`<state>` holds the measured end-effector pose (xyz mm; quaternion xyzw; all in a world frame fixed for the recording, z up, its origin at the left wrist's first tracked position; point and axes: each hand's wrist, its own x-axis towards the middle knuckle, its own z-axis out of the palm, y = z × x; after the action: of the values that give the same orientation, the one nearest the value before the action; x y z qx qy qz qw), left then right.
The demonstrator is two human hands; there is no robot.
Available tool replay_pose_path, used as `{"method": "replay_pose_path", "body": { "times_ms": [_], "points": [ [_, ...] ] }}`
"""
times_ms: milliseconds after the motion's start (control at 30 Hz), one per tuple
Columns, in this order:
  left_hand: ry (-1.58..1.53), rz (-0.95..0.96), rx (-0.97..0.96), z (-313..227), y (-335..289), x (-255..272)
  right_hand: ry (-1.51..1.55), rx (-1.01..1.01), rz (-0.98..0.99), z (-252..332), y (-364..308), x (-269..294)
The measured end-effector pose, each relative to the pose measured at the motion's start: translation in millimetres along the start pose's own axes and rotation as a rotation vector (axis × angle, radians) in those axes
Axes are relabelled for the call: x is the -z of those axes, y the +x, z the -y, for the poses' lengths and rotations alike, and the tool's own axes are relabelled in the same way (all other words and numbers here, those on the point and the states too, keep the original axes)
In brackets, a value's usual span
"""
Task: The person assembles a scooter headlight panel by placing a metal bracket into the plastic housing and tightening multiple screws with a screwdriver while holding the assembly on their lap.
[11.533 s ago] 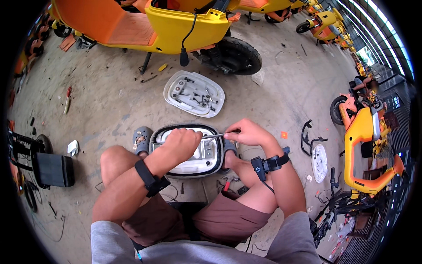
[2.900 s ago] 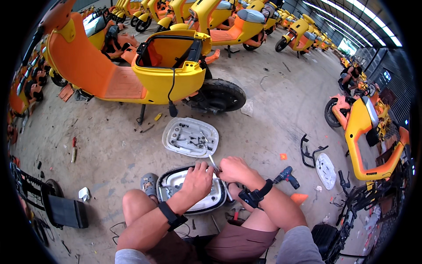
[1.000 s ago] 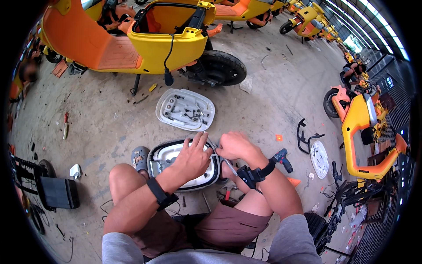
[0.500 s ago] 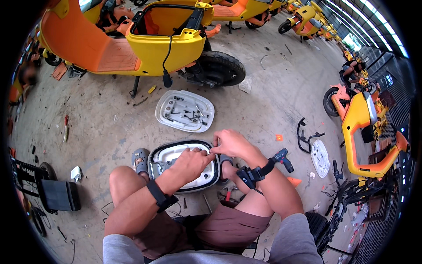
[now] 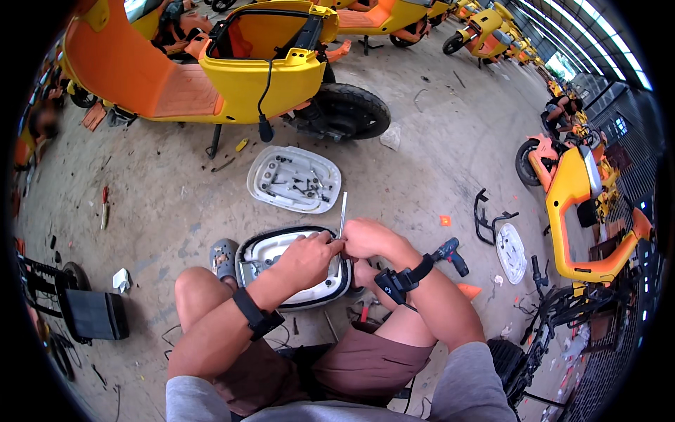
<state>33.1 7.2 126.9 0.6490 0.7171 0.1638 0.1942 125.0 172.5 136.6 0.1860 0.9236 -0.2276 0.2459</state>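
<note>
A white shell-like plastic part (image 5: 285, 243) with a dark rim lies in front of me between my feet. My left hand (image 5: 309, 257) reaches over it, fingers bent and drawn together at its right edge; what they grip is hidden. Close beside it, my right hand (image 5: 365, 238) is closed at the same edge. A thin pale strip (image 5: 344, 211) stands up between the two hands, its lower end hidden by my right fingers. Just beyond is a white tray-like cover (image 5: 257, 184) holding several bolts and small fittings.
A yellow and orange scooter (image 5: 260, 91) stands ahead. At right are a cordless drill (image 5: 450, 254), a black bracket (image 5: 485, 218), a white panel (image 5: 511, 253) and a yellow scooter frame (image 5: 562, 218). A screwdriver-like tool (image 5: 105, 207) and a black box (image 5: 95, 311) lie left.
The pale strip now shows upright between my hands, where it was not visible before. My right hand has lowered slightly and turned, its fingers more curled. The left hand stays nearly in place.
</note>
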Motion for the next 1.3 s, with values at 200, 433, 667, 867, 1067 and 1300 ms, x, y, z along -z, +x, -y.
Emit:
{"method": "replay_pose_path", "body": {
  "times_ms": [200,433,667,867,1067,1300],
  "points": [
    [0.006,0.072,-0.173,4.2,-6.9,-17.3,0.19,0.021,0.125,-12.2,5.7,2.9],
    [0.14,0.136,-0.106,4.8,-4.0,-12.6,-0.005,0.247,-0.324,-12.0,-10.0,4.7],
    [0.249,-0.244,-0.17,8.4,-5.4,-13.0,-0.092,0.027,-0.074,9.0,-6.9,5.4],
    [0.068,-0.18,-0.055,1.2,-1.1,-4.3,0.028,0.007,-0.152,4.6,2.9,-5.6],
    [0.014,0.013,-0.136,5.9,-6.9,-12.7,0.268,0.006,-0.156,20.0,-12.4,14.4],
    [0.078,0.003,-0.137,9.6,-5.8,-20.2,0.069,0.181,-0.17,-4.6,7.2,-7.5]
  ]
}}
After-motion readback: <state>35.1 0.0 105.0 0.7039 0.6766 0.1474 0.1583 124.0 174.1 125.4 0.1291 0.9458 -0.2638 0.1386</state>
